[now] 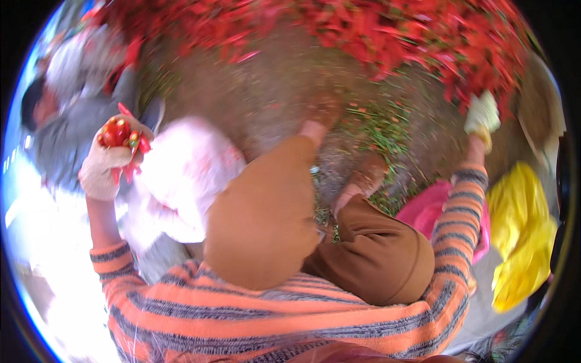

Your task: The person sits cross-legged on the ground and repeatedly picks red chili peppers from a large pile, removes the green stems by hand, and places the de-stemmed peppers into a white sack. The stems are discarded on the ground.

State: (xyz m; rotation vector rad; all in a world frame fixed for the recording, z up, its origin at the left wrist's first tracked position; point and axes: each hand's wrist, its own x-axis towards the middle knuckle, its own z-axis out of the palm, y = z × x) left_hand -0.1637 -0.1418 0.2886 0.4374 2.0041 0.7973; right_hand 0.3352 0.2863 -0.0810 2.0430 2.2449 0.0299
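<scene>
My left hand [106,159], in a pale knitted glove, is raised at the left and closed around a bunch of red chili peppers [119,134], with a few green stem ends showing. Just right of it stands a white plastic sack [190,163], blurred and overexposed. My right hand [482,113], in a whitish glove, reaches to the lower edge of a large heap of red chili peppers [390,31] at the upper right. Its fingertips are hidden against the peppers, so whether it grips any cannot be told.
Green stems and leaf bits [386,131] lie on the brown ground around my feet. A pink plastic bag or basin [424,206] and a yellow plastic bag [522,236] are at the right. Another person [77,131] is at the far left, near the sack.
</scene>
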